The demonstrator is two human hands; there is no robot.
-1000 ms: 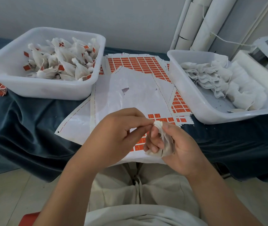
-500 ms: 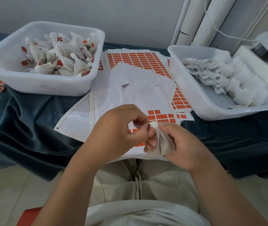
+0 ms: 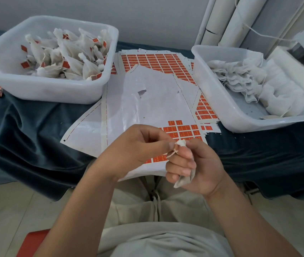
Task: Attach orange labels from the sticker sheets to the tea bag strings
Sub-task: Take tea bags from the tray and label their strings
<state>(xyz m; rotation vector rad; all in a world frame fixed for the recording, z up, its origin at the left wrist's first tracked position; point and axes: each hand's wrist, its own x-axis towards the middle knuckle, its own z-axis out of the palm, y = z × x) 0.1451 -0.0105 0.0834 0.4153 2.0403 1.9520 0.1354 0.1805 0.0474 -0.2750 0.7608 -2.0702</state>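
Sheets (image 3: 156, 93) below; left fingers (image 3: 163, 145) on string (image 3: 171, 154)

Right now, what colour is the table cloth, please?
The cloth is dark teal blue, best seen in the head view.

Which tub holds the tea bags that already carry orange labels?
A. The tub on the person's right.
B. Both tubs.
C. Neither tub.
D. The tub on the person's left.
D: the labelled tea bags in the left tub show orange labels, while the plain bags in the right tub show none.
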